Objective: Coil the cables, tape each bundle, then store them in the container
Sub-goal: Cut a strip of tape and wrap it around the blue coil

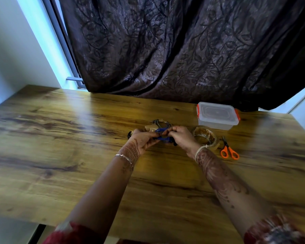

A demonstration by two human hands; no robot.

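- The brown wood-grain surface (60, 138) gives me broad open room on the left. Its left and near edges are well apart from the work.
- A small black coil (129, 134) lies just beside the left hand (143, 139). It is too blurred for me to tell whether it is taped.
- Both hands meet mid-surface, the fingers of each curled round the blue cable bundle (161, 136). I judge this bundle is being coiled tight, ready for taping; I cannot see any tape on it.
- A thin grey wire coil (160, 122) lies just behind the blue bundle.
- The right hand (181, 136) has the clear tape roll (204, 136) just beside it, with the orange-handled scissors (229, 150) further right. My next move calls for one hand to hold the coil while the other fetches the tape.
- The clear plastic container with orange clips (217, 115) sits lidded near the far edge, below the dark leaf-patterned curtain (183, 50). It needs unclipping before anything is stored.
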